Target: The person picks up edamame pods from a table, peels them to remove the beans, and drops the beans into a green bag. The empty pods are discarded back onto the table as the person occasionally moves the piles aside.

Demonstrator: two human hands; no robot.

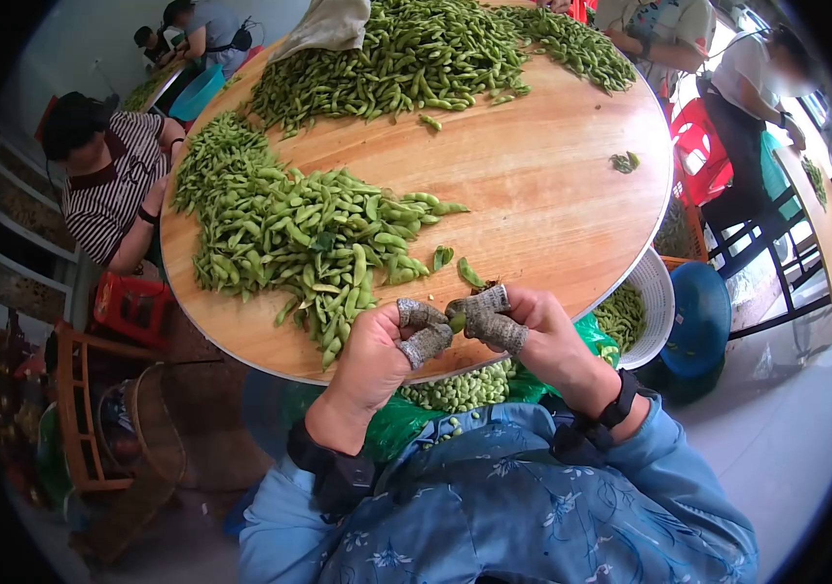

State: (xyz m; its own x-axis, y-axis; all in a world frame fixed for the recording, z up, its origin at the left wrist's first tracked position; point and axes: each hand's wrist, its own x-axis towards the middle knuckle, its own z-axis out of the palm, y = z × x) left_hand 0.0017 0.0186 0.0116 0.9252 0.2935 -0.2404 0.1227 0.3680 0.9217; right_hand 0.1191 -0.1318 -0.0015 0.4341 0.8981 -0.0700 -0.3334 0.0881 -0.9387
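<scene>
My left hand (383, 343) and my right hand (535, 333) meet at the near edge of the round wooden table (533, 185). Grey knitted covers wrap the thumb and forefinger of each. Pinched between both sets of fingertips is a green soybean pod (457, 322), mostly hidden by the fingers. To the left of it spreads a heap of soybean pods (309, 229). A single loose pod (470, 272) and a small leaf (443, 257) lie just beyond my hands. Below the table edge, shelled beans (464, 389) fill a green plastic bag (398, 428) at my lap.
A larger pod heap (416, 68) covers the far side, with a grey cloth (326, 27) on it. At right stand a white basket (651, 302) of pods or beans and a blue basin (698, 321). A person in stripes (124, 180) sits at left; others work farther back.
</scene>
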